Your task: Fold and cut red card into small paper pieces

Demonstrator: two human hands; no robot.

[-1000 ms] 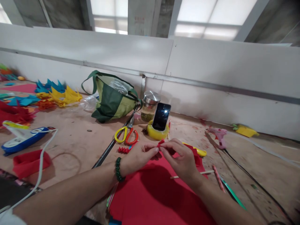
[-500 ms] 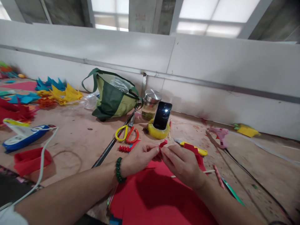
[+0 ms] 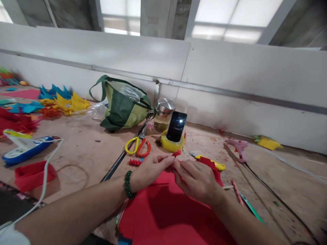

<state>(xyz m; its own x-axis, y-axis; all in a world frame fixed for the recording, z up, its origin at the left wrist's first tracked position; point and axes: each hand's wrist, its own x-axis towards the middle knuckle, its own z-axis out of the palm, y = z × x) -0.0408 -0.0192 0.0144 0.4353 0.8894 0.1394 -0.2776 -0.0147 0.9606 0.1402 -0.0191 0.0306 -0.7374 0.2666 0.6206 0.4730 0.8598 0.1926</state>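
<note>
Both hands meet above a stack of red sheets (image 3: 178, 217), pinching a small red strip (image 3: 176, 153) between their fingertips. My left hand (image 3: 153, 168), with a green bead bracelet (image 3: 128, 185) at the wrist, grips it from the left. From the other side my right hand (image 3: 196, 178) holds it with thumb and fingers closed. Most of the strip is hidden by the fingers; only its upper end shows. A zigzag-folded red strip (image 3: 134, 162) lies just beyond my left hand. Near my right hand are a yellow utility knife (image 3: 219, 165) and a folded red piece (image 3: 207, 161).
Scissors (image 3: 138, 146) with yellow and red handles lie ahead, beside a green bag (image 3: 125, 105). A phone (image 3: 176, 126) leans in a yellow tape roll (image 3: 171, 144) near a glass jar (image 3: 163, 117). A pink glue gun (image 3: 239, 148) trails its cord at right; a blue iron (image 3: 28, 149) stands left.
The fingers have closed further over the red strip, so less of its end shows. My right hand has turned slightly, and its fingers sit closer to my left hand.
</note>
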